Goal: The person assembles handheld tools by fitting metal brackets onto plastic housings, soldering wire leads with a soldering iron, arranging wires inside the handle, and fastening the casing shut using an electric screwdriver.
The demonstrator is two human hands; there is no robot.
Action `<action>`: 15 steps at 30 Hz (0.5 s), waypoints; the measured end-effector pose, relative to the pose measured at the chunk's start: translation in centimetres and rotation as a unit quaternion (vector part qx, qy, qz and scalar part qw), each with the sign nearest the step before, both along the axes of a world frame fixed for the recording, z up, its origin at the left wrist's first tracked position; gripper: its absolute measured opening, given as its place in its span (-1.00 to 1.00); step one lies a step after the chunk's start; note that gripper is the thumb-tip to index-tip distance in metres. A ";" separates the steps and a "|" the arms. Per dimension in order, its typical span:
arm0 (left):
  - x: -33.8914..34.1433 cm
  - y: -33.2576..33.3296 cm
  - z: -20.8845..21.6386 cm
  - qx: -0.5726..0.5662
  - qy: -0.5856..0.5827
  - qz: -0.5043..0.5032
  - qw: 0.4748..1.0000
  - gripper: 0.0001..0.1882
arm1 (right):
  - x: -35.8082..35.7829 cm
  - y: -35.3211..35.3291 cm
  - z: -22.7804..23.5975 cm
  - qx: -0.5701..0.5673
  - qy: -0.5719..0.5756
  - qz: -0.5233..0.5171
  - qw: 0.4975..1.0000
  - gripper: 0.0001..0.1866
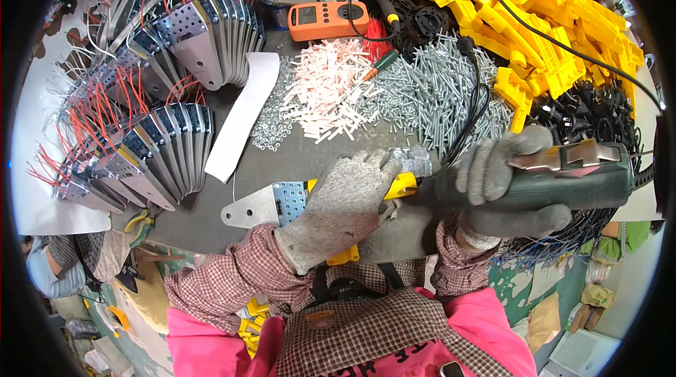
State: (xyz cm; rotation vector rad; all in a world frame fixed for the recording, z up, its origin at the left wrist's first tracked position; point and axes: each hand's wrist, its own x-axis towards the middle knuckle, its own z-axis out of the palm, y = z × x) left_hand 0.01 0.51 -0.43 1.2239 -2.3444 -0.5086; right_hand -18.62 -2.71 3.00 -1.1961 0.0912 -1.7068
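Note:
My left hand (345, 208), in a grey work glove, is closed around a yellow plastic handle (401, 185) joined to a flat metal blade (248, 209) with a perforated bluish metal part. In my right hand (493, 169), also gloved, is a dark green electric screwdriver (591, 183) with a metal clip on its body. Its front end points left and meets the end of the yellow handle; the exact contact is blurred. Just behind that end lies a clear plastic piece (412, 161). Part of the handle is hidden under my left hand.
Beyond my hands lie piles of screws (436, 88), pinkish-white sleeves (327, 84) and small nuts (271, 123). Metal blades with red wires (165, 151) stack at left, near pliers (141, 227). An orange multimeter (327, 21) and yellow plastic parts (528, 32) sit farther back.

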 end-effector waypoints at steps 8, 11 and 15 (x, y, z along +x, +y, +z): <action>0.7 -1.5 0.4 0.041 0.112 -0.033 0.992 -0.54 | -3.0 -1.2 1.1 0.099 -0.129 0.072 0.984 -0.20; 1.5 -1.5 0.3 0.069 0.145 -0.057 0.985 -0.62 | -2.9 -1.5 0.4 0.118 -0.175 0.101 0.972 -0.16; 2.5 -0.5 0.4 0.023 0.256 0.021 0.966 -0.76 | -1.7 -0.7 1.9 0.374 -0.221 -0.226 0.872 -0.27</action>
